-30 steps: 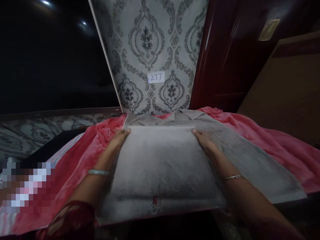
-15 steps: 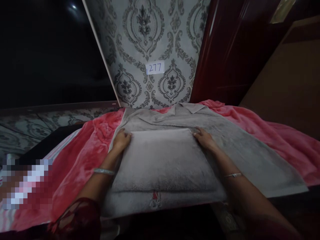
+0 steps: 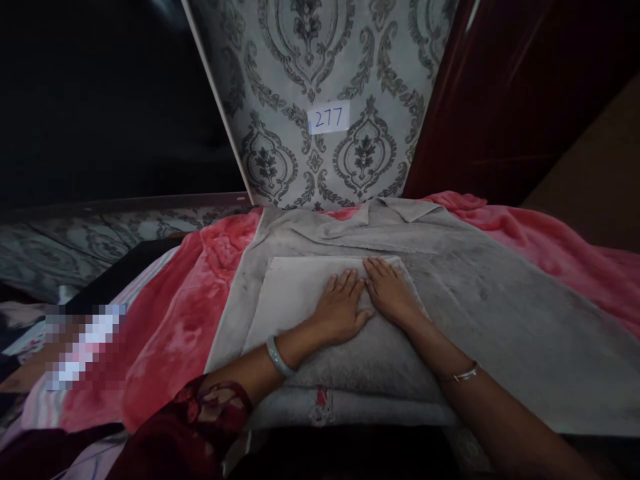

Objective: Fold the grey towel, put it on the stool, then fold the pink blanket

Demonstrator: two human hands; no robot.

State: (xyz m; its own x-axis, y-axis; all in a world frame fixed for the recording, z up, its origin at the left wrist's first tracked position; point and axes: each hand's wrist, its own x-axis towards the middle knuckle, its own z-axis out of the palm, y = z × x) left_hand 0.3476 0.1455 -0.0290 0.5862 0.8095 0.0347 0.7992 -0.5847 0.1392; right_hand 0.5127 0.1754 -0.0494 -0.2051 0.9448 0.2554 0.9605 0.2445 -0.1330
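Towel [image 3: 320, 313], grey, folded into a compact rectangle, lies at the near middle of the bed on top of a larger grey towel [image 3: 500, 313] that is spread flat over a pink blanket [image 3: 175, 300]. I judge the fold itself to be essentially complete: the upper layer sits square, its far edge straight, with a lower layer showing along the near edge where a small red embroidered mark [image 3: 323, 399] is visible. My left hand [image 3: 343, 308] and right hand [image 3: 390, 293] rest palm-down on the top face, side by side and touching at the fingers, flat and open, gripping nothing. What appears to remain is pressing the stack smooth and dealing with the spread towel beneath, which is unfolded and rumpled along its far edge near the wall. The patterned wall panel [image 3: 300, 80] carries a paper label [image 3: 329, 118] reading 277. Limits of view: the room is dim; the area to the left is black and a patch at the lower left is pixelated. The right end of the spread towel runs out of frame, the number of layers in the folded towel cannot be counted, and the bed's near edge is lost in shadow.
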